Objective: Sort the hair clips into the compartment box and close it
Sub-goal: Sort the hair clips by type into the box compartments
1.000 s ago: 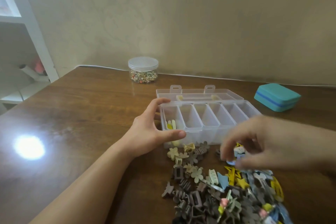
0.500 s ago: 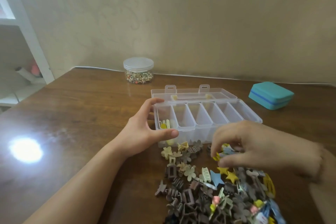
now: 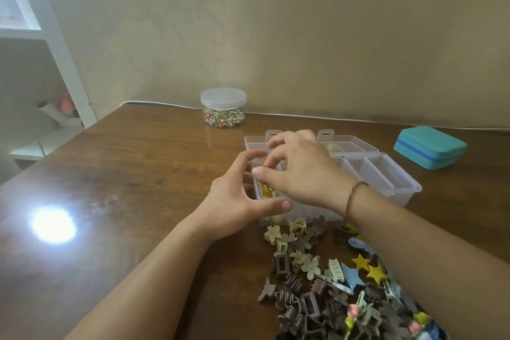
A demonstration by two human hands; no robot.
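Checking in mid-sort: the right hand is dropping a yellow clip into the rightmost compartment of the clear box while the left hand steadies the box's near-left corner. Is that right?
Not quite. In the head view the right hand holds the yellow clip over the leftmost compartment of the clear box, where other yellow clips already lie, not the rightmost. The rest stands: the left hand grips the box's near-left corner.

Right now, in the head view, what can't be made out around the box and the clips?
- Middle compartments of the compartment box: hidden by the right hand.
- Yellow clip at the right fingertips: mostly hidden, shape unclear.
- Clip pile: cut off by the bottom edge, partly under the right forearm.
- Jar contents: too small.
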